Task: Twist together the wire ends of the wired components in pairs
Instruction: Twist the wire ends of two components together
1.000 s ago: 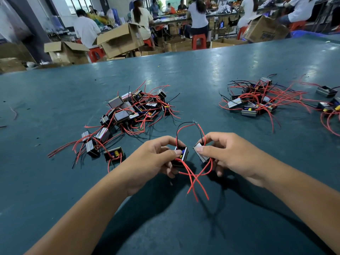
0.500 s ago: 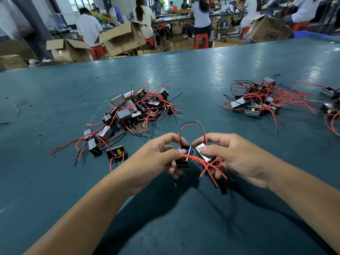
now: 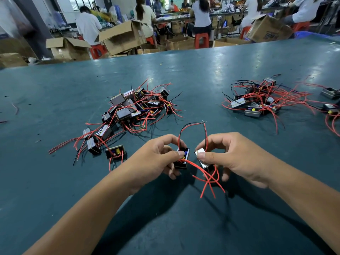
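Left hand: thumb and fingers curl round a small black component, open face up, yellow and blue parts inside; held just above the table.
Right hand: thumb and forefinger pinch a second component, silvery face toward the camera, just beside the first but apart from it.
Joined wires: a black lead and a red lead rise from the two components and meet in a twisted bare tip above the hands.
Loose wires: several red leads hang below both components and cross one another (free ends not joined).
Left pile: wired components in a heap, red and black leads splayed out, far side of the left hand.
Right pile: similar heap, well apart, toward the right edge.
Table: dark teal surface.
Writing: dark print on a tilted cardboard box beyond the table, too blurred to read; no legible marking on any component.
Background: people in white tops at benches, red stools, open cartons.
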Tool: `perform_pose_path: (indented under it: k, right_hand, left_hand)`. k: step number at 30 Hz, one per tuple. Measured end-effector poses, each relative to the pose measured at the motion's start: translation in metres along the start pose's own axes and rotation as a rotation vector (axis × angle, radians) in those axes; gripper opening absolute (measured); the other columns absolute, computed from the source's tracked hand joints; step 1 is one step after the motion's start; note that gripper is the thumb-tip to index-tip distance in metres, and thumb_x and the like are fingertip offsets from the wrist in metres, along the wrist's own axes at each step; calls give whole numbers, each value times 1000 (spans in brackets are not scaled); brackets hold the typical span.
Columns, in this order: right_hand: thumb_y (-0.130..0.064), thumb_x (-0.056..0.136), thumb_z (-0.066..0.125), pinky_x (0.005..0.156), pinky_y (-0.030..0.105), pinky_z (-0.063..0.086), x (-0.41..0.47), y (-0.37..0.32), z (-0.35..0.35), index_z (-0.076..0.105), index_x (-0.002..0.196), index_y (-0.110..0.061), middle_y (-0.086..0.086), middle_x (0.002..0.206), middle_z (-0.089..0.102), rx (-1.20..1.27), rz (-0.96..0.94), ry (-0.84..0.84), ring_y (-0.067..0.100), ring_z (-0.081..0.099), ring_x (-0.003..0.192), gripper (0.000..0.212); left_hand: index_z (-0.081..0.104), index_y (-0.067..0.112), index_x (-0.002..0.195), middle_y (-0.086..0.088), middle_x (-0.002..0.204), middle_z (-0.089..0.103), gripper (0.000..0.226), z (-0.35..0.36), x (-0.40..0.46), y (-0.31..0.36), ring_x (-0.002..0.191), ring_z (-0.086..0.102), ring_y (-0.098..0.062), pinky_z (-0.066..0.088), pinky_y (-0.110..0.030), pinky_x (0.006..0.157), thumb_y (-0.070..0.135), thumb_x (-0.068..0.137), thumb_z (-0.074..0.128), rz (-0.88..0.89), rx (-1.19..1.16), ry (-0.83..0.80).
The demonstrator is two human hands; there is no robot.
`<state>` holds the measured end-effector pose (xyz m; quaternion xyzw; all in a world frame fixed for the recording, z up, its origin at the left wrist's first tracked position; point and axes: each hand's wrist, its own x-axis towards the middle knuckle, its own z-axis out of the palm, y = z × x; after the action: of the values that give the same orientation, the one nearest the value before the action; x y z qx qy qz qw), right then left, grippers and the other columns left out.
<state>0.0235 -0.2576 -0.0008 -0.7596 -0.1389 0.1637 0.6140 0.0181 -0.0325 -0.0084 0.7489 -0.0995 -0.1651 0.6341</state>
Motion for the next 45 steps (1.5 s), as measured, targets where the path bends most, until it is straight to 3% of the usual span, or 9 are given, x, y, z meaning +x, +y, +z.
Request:
perform_pose_path:
  k: [7,14,18,25,30,32,36,40,45]
  right_hand:
    - [-27,80,80,40,25,46,0,1,0,70,91,-19,0,82,70,-60,-34,22,16,60,59,17]
    - [-39,65,82,38,24,45,1,1,2,65,91,-13,-2,80,69,7,-30,8,14,61,56,41]
    - [-39,68,83,41,25,47,0,0,5,64,91,-14,2,86,69,36,-54,-18,22,64,61,39]
    - [-34,74,83,46,26,51,-2,-5,10,67,94,-14,-6,67,66,45,-141,-12,8,53,50,33]
    - [-31,69,87,67,37,58,-3,-6,2,63,108,-22,7,86,72,3,-97,-188,29,68,77,47]
    - [-32,69,85,75,41,60,-3,-5,0,63,107,-28,4,93,73,-144,-134,-161,25,71,87,44]
    - [-36,69,82,65,16,48,-3,-4,1,61,111,-35,-8,95,73,-306,-210,-102,8,68,85,47]
    - [-41,66,82,62,8,43,-3,-3,1,65,104,-34,-12,91,71,-380,-296,-16,4,66,82,43]
    - [-44,62,80,58,39,58,-3,-6,1,62,99,-34,-5,88,69,-317,-260,-37,27,66,74,42]
  left_hand:
    - [68,19,98,-8,77,60,9,1,1,-1,60,62,-21,55,-28,59,12,98,62,4,14,2]
    - [66,15,99,-11,77,60,5,6,0,0,62,61,-24,54,-29,58,12,98,62,-19,-16,4]
    - [63,16,94,-13,80,59,11,14,-2,5,58,57,-22,52,-30,54,22,89,70,-70,-142,-43]
    - [64,12,97,-8,80,66,18,21,-2,9,61,58,-15,45,-26,48,22,86,74,-101,-239,-6]
    - [63,9,97,-6,74,60,31,19,-3,11,61,55,-16,43,-25,48,27,75,77,-90,-237,24]
    - [63,9,97,-5,73,61,32,19,-4,12,60,55,-15,43,-25,47,27,75,77,-83,-218,26]
    - [65,11,92,0,69,62,25,19,-6,13,57,55,-13,44,-25,47,26,75,75,-79,-210,13]
    - [69,10,93,-7,79,64,23,18,-7,14,66,56,-18,44,-25,50,27,79,73,-73,-202,-9]
    - [69,7,102,-2,83,70,28,18,-7,14,69,60,-14,45,-23,52,27,83,70,-52,-178,-50]
